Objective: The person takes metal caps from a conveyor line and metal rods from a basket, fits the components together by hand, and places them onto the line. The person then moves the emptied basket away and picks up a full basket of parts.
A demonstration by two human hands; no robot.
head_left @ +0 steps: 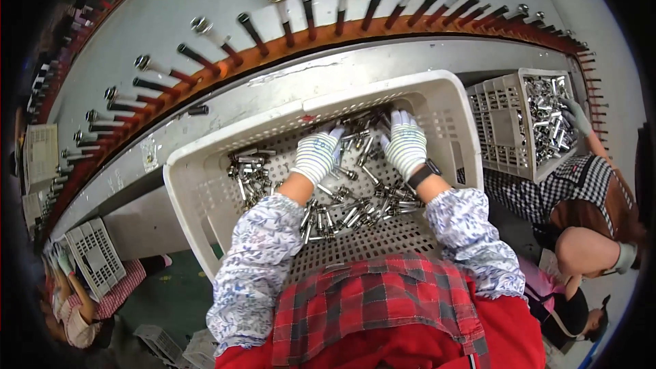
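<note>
Red checked cloth is nearest to me: the apron point(372, 301), with the left sleeve point(254, 266) and the right sleeve point(468, 236), both white with a blue pattern, reaching over the basket point(179, 181). Inside it, I find the small metal parts point(379, 213) lying loose, in a heap toward the near side and a second group at the left. They look shiny, slim and hard. I judge each one light, stiff and not fragile, but rather slippery, and easily rolling; I would take hold around the middle of the shaft, between thumb and fingers.

The left hand point(316, 155), in a striped knitted glove, is bent over the parts with its fingers partly curled. I cannot tell if it grasps something. The right hand point(406, 147), with a black watch point(425, 173) at its wrist, has the thumb apart from the fingers, which reach down near the far wall. Their tips are hidden from me, so I cannot tell here too.

Beyond the basket, a brownish-red rail point(316, 39) carries a row of upright black and chrome pieces point(342, 1).
</note>
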